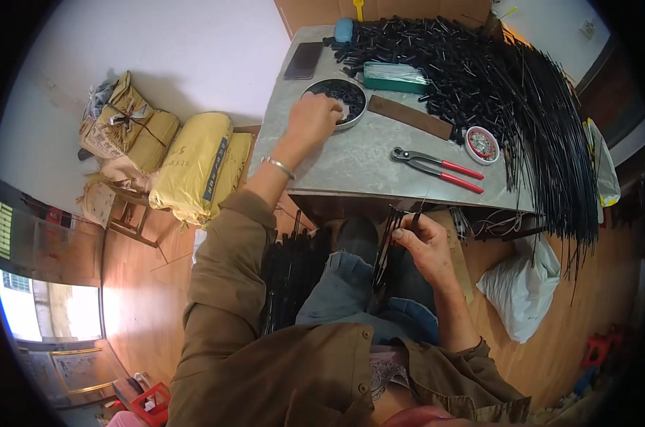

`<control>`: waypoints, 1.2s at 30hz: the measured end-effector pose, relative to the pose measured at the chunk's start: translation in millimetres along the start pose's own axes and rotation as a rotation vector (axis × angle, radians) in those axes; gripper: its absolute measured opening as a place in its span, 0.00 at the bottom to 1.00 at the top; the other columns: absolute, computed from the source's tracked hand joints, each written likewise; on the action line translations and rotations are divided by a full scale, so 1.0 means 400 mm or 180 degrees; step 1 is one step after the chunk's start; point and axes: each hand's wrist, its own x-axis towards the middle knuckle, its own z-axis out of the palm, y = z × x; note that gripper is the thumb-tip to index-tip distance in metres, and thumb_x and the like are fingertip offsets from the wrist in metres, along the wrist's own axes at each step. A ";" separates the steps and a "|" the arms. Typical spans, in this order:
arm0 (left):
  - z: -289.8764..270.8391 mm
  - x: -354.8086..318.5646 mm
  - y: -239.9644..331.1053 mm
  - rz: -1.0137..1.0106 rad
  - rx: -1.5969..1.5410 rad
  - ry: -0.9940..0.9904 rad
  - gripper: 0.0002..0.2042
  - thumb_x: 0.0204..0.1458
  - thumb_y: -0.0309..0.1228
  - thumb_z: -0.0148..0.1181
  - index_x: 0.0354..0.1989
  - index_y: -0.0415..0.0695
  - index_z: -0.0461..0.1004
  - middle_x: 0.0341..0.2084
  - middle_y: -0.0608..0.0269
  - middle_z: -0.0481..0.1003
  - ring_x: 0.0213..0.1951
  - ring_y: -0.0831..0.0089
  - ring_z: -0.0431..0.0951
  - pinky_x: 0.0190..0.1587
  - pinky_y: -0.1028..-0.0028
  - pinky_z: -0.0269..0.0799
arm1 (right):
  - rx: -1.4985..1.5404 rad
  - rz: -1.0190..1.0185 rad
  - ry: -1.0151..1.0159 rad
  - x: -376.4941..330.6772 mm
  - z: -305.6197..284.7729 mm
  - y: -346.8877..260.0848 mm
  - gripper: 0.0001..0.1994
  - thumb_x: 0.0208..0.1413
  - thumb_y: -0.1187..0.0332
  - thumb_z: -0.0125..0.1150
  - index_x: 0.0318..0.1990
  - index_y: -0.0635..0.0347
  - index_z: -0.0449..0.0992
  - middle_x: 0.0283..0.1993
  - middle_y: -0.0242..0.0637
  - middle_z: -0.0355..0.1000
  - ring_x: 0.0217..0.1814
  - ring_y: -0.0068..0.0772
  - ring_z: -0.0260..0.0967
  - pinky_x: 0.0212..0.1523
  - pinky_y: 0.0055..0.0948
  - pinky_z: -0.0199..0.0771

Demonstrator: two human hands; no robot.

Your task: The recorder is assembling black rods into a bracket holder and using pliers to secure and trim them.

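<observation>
My left hand [314, 117] reaches into a round metal bowl [366, 108] of small black rings on the table. Its fingers are bent together, and their tips and anything between them cannot be made out. My right hand [428, 245] is closed in a pinch above my lap, just in front of the table edge. It grips a few thin black rods [384, 249], which hang down between my knees. Nearest to it on the tabletop lie pincers [436, 169] with red handles.
A heap of short black tubes [408, 39] and long black rods [550, 135] covers the table's right side. Also there are a flat brown bar [410, 117], a green box [393, 78], a small bowl [482, 145] and a phone [304, 60]. Yellow sacks [191, 167] stand left; a white bag [525, 288] right.
</observation>
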 end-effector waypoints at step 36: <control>-0.048 -0.272 0.397 -0.2349 -0.5618 -0.1914 0.15 0.55 0.32 0.54 0.49 0.39 0.72 0.35 0.64 0.76 0.36 0.75 0.74 0.42 0.72 0.68 | 0.0891 -0.0107 -0.0036 -0.036 -0.073 0.040 0.09 0.55 0.66 0.63 0.34 0.63 0.75 0.29 0.31 0.74 0.30 0.20 0.68 0.34 0.21 0.68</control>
